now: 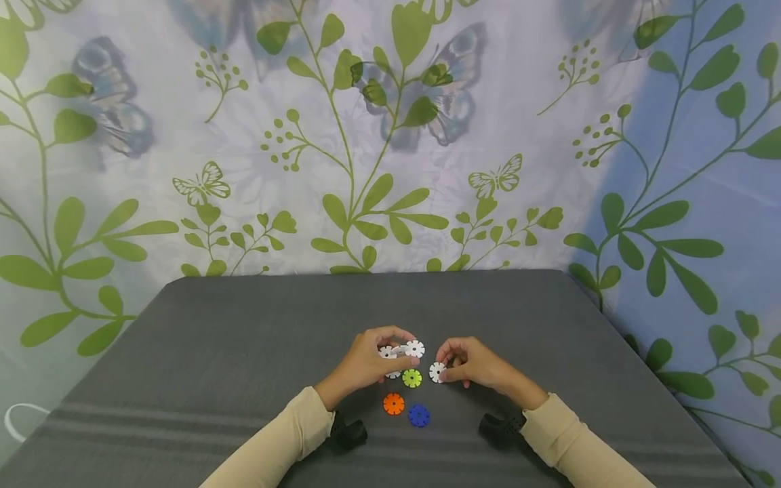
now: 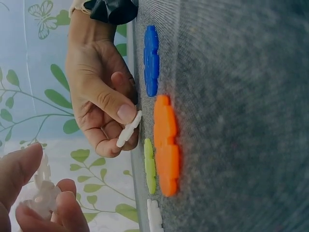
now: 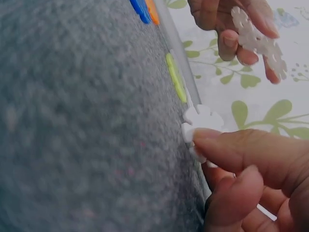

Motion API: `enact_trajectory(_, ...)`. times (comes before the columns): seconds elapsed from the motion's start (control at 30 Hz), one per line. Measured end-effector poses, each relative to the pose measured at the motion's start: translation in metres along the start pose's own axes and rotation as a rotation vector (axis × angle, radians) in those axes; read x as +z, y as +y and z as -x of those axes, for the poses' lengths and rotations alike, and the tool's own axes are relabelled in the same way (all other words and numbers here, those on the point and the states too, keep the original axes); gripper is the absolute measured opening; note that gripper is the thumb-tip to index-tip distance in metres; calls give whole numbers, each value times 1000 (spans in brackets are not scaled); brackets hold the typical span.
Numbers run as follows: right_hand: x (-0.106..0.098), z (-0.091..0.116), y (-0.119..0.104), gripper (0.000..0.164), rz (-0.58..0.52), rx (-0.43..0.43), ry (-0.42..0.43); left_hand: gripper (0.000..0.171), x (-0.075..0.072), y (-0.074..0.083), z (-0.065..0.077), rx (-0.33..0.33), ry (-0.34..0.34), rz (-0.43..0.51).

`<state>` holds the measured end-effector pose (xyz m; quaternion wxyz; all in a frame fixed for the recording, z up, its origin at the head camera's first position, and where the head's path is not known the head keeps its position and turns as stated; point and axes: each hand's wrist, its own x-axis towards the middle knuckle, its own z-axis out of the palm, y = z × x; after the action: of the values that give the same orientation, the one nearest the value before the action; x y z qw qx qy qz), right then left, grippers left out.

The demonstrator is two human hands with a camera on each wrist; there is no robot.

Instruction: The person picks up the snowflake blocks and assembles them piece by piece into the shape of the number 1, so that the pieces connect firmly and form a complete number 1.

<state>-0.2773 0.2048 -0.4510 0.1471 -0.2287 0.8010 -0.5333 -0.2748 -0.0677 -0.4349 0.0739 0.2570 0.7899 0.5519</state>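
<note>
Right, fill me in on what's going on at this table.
A person's left hand holds some joined white notched pieces above the gray table, while the right hand pinches a single white disc, separate from them. A green disc, an orange disc and a blue disc lie flat on the table.

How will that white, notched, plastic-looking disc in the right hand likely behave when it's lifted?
The white, notched, plastic-looking disc is probably stiff: pinched near one edge by the right hand, it shows no sag. It's thin, so likely light. Its round, lobed rim might roll if stood on edge.
</note>
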Motion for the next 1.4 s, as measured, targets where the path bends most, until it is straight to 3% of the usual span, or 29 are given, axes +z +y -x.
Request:
enact_trajectory(0.6,-3,-2,0,16,-81,29,64,35,1,6,0,-13,11,-28)
enact_trajectory(0.73,-2,-2,-1,16,-75,-17,77,35,1,4,0,-10,5,-30)
enact_trajectory(1.1,2,-3,-2,8,-50,-246,125,36,2,1,-1,1,0,-38)
enact_trajectory(1.4,3,-3,-9,8,-30,-271,136,36,1,2,0,-5,-7,-31)
